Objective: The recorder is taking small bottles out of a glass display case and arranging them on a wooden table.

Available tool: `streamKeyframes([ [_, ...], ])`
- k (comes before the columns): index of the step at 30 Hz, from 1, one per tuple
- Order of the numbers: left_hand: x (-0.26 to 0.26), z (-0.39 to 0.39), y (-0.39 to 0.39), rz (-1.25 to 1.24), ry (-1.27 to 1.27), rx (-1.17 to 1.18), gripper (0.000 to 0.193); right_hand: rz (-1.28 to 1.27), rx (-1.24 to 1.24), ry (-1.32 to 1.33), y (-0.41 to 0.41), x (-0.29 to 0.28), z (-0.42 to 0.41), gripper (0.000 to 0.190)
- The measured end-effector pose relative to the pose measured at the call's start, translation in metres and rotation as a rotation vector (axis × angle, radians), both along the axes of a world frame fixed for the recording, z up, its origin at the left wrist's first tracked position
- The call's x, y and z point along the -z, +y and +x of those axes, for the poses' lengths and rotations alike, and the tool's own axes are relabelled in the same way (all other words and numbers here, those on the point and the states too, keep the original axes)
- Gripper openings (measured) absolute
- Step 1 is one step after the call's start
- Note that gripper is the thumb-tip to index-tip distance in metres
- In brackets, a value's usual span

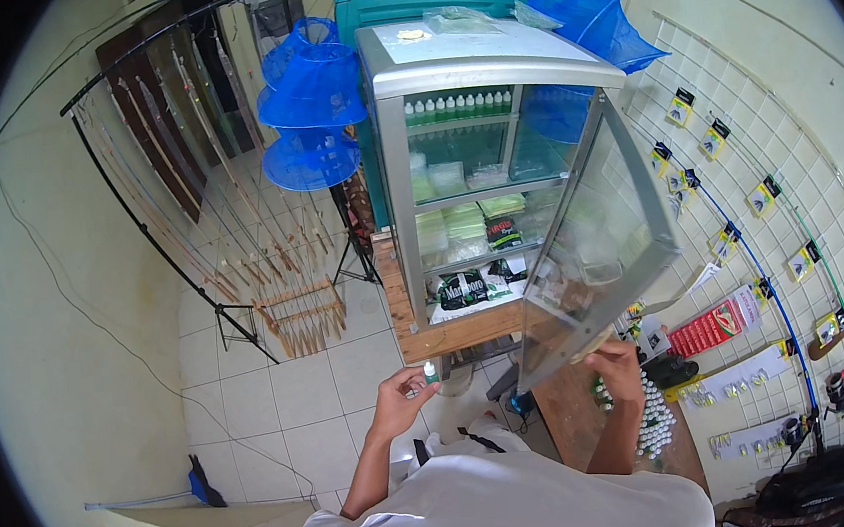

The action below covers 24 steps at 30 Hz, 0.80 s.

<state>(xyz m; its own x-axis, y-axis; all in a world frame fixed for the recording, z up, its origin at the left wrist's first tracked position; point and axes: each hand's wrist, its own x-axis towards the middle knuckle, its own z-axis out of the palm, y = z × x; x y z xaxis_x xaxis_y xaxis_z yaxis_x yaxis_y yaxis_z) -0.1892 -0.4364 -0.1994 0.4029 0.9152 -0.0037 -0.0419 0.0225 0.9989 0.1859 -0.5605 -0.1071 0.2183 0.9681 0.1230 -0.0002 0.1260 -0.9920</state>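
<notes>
My left hand (397, 407) holds a small green dropper bottle (431, 375) with a white cap upright between thumb and fingers, in front of the cabinet. My right hand (618, 373) is at the lower edge of the open glass door (606, 315), its fingers curled on the frame. The aluminium-framed glass display cabinet (397, 190) stands ahead of me. Its top shelf carries a row of similar bottles (457, 107). Lower shelves hold stacked clear plastic bags (461, 221) and printed packs (462, 290). Many more white-capped bottles (655, 420) stand on a wooden table beside my right arm.
The cabinet rests on a wooden stand (436, 343). Fishing rods (217, 153) lean on a rack at the left, near blue mesh nets (313, 92). Tackle packets (764, 196) and rods hang on a white wire grid (788, 148) at the right. The open door juts toward me.
</notes>
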Motion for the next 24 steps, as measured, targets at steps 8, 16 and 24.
streamKeyframes([
  [8,0.003,0.005,0.001,0.024,0.061,0.061,0.032,0.140,0.417,0.111,-0.035,0.019,0.032,0.028],
  [16,-0.002,0.001,0.001,0.025,0.040,0.056,0.031,0.156,0.664,0.125,-0.031,0.009,0.022,0.029],
  [24,-0.008,0.003,0.005,0.028,-0.032,0.056,0.031,0.209,0.578,0.215,-0.050,0.028,0.008,0.009],
])
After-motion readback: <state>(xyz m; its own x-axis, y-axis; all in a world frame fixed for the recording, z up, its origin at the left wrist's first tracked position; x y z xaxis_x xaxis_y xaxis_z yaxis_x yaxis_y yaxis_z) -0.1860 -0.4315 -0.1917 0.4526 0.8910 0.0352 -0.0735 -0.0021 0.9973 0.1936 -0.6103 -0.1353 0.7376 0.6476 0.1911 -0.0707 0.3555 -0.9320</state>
